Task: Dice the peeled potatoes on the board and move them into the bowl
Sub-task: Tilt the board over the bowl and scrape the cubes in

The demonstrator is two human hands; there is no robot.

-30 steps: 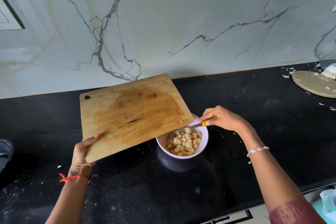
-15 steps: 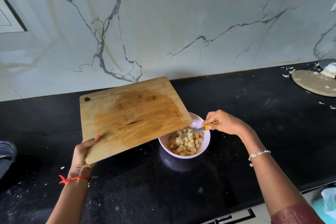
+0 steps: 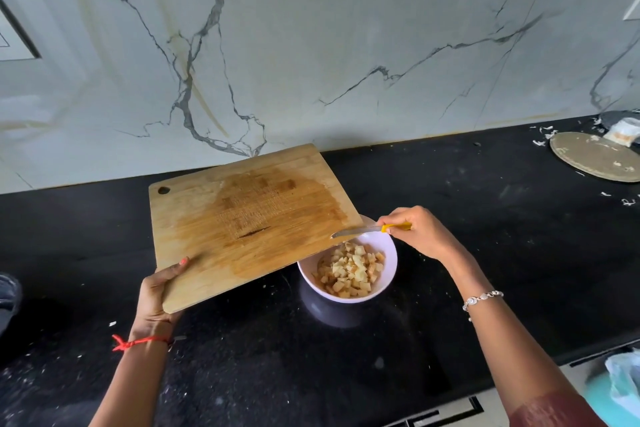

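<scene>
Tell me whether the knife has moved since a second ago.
Yes. The knife in the right hand has swung up and left, judged against the bowl: its blade now lies at the cutting board edge above the rim.

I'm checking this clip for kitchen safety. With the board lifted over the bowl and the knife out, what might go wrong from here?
1. The wet wooden cutting board is held at one corner by the left hand alone; it might slip and knock the white bowl of diced potato.
2. The yellow-handled knife in the right hand lies across the board's low edge; a jolt might swing the blade.
3. The bowl looks fairly full, so stray cubes might land on the black countertop.
</scene>
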